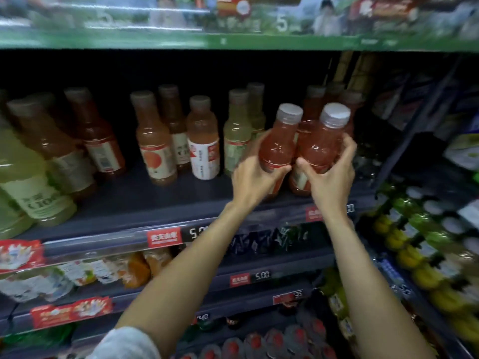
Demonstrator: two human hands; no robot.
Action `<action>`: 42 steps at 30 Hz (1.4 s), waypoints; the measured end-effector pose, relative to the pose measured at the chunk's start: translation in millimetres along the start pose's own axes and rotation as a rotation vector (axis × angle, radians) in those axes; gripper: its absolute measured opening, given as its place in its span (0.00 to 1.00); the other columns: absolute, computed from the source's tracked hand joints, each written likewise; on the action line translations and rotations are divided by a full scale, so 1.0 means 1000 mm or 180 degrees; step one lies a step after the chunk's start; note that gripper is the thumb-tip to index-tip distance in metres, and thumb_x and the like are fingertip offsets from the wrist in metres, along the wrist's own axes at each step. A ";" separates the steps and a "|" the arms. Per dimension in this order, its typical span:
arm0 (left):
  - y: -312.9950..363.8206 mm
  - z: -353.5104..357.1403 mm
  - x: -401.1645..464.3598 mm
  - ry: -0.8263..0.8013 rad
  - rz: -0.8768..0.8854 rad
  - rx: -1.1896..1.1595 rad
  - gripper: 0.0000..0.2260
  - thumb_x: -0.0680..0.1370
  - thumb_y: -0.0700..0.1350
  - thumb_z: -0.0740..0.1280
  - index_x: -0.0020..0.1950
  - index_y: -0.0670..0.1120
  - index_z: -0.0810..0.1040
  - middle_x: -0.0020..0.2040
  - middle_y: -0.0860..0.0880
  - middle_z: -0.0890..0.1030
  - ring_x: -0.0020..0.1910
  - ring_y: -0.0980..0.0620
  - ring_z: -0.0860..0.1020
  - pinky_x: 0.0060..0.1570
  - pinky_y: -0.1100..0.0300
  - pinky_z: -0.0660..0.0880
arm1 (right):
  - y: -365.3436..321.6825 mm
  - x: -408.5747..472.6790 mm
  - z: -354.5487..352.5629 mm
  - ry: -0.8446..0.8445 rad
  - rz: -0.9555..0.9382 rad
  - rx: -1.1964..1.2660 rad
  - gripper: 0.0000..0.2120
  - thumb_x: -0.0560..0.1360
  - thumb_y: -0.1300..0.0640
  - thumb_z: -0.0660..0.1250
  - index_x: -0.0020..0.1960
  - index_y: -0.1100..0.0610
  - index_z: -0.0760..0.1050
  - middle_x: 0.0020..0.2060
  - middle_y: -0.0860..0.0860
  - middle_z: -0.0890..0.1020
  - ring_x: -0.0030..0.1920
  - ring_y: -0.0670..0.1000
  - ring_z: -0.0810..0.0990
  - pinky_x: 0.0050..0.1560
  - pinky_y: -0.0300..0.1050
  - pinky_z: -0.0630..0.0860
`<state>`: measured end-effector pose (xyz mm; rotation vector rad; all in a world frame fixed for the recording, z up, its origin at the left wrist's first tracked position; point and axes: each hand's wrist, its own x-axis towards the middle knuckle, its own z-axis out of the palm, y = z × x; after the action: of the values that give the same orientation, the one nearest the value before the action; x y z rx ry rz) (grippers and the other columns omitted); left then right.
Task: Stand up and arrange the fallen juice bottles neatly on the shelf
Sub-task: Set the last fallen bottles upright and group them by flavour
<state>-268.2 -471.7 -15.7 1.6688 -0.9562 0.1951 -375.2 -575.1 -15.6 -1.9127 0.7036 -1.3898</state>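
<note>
Both hands up at the shelf (145,203), around 1 o'clock in the head view. Left hand (252,174) has fingers curled round a red juice bottle (280,141), thumb across the label. Right hand (330,174) has fingers wrapped round a second red juice bottle (320,146) just beside it; the two bottles touch or nearly touch. Both are roughly upright with white caps up, bases at or just above the shelf deck near the front edge; can't tell if they're fully seated.

Rest of the row: orange juice bottle (155,143) and a white-label bottle (203,141) at 11 to 12 o'clock, pale green bottle (237,136) just left of the left hand. All lean, though wide-angle distortion may account for that.

Risks, judged:
- Letting go before the bases sit flat lets them tip forward off the edge.
- Left knuckles are near the pale green bottle; sliding left could knock it over.
- More red bottles directly behind; pushing back hard could topple them.
</note>
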 end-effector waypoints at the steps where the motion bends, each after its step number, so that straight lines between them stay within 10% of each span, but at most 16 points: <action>1: 0.003 0.016 0.005 -0.0049 0.0006 -0.0156 0.33 0.67 0.54 0.76 0.69 0.49 0.70 0.64 0.50 0.77 0.63 0.51 0.75 0.58 0.58 0.73 | 0.010 0.008 -0.010 0.0026 0.0058 -0.0069 0.38 0.66 0.53 0.76 0.69 0.51 0.59 0.63 0.54 0.75 0.62 0.52 0.75 0.63 0.51 0.72; 9: 0.000 0.087 0.030 -0.0468 -0.0078 -0.0848 0.35 0.69 0.46 0.77 0.73 0.49 0.66 0.66 0.55 0.69 0.66 0.60 0.68 0.65 0.69 0.65 | 0.055 0.052 -0.050 -0.0103 -0.0142 -0.0625 0.36 0.70 0.54 0.75 0.72 0.58 0.62 0.62 0.58 0.67 0.58 0.40 0.66 0.57 0.19 0.57; 15: -0.004 0.102 0.050 -0.0601 -0.0362 0.0105 0.37 0.70 0.58 0.73 0.75 0.60 0.58 0.65 0.49 0.67 0.63 0.49 0.72 0.61 0.51 0.72 | 0.067 0.067 -0.061 -0.0279 -0.0122 -0.1139 0.40 0.71 0.52 0.73 0.76 0.54 0.54 0.64 0.57 0.67 0.66 0.55 0.68 0.66 0.49 0.67; 22: -0.001 0.114 0.049 -0.0177 -0.0314 0.0686 0.32 0.77 0.56 0.66 0.77 0.54 0.55 0.70 0.47 0.68 0.64 0.46 0.72 0.57 0.48 0.73 | 0.070 0.059 -0.058 -0.0152 -0.0276 -0.1079 0.30 0.76 0.62 0.65 0.75 0.59 0.55 0.70 0.57 0.63 0.68 0.53 0.67 0.66 0.38 0.62; 28: -0.002 0.110 0.045 -0.0556 -0.0425 0.0402 0.34 0.80 0.53 0.61 0.78 0.52 0.43 0.74 0.47 0.66 0.68 0.45 0.70 0.63 0.49 0.70 | 0.061 0.046 -0.055 0.0025 -0.0426 -0.1705 0.32 0.77 0.56 0.63 0.76 0.63 0.53 0.73 0.63 0.56 0.71 0.62 0.58 0.71 0.56 0.60; 34: -0.001 0.019 0.009 -0.0280 0.0487 0.0402 0.23 0.80 0.49 0.63 0.74 0.48 0.64 0.64 0.50 0.77 0.63 0.51 0.75 0.58 0.60 0.72 | 0.018 -0.001 -0.022 0.0002 -0.1336 -0.1269 0.19 0.78 0.60 0.61 0.68 0.61 0.67 0.64 0.59 0.72 0.65 0.58 0.69 0.69 0.47 0.62; 42: -0.067 -0.184 -0.027 0.1159 0.1141 0.2033 0.11 0.77 0.44 0.62 0.55 0.41 0.78 0.42 0.43 0.82 0.40 0.45 0.79 0.41 0.55 0.71 | -0.072 -0.046 0.100 -0.0580 -0.2393 -0.0844 0.07 0.74 0.60 0.63 0.48 0.62 0.77 0.34 0.55 0.81 0.34 0.56 0.80 0.32 0.43 0.73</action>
<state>-177.1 -296.5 -18.0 1.9159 -0.9573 1.1028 -289.8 -475.7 -9.4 -2.6354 0.0574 -1.5614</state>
